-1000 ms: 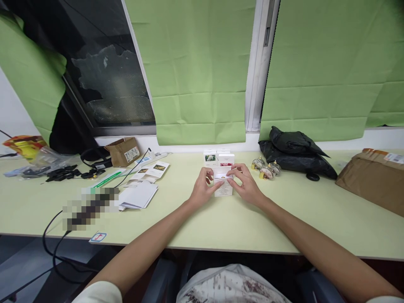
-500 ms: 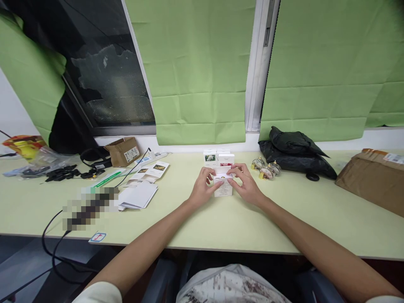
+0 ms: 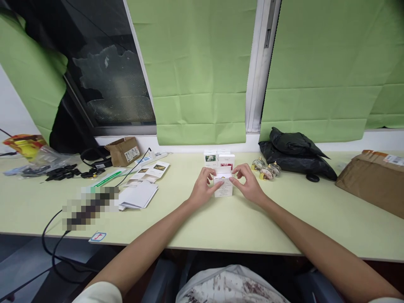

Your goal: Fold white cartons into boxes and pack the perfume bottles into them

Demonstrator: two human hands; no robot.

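A small white cardboard box (image 3: 223, 190) stands upright on the table with its top lid flap (image 3: 224, 170) raised at the back. Something small and yellowish shows in its opening, too small to name. My left hand (image 3: 203, 185) grips the box's left side, thumb at the front top edge and fingers curled behind. On the right, my right hand (image 3: 249, 184) has its thumb at the top right corner and its bent fingers by the end of the flap. Right behind stand several similar white boxes (image 3: 211, 158) with flower pictures.
Several round glass pieces with gold caps (image 3: 267, 171) lie right of the boxes, near a black plastic bag (image 3: 287, 153). A brown parcel (image 3: 372, 181) sits far right. Flattened white cartons (image 3: 139, 194), an open brown box (image 3: 123, 152) and cables (image 3: 52, 240) are at left.
My right thumb and fingers have shifted slightly right, off the middle of the opening toward the box's right edge. My left hand and the box stay put.
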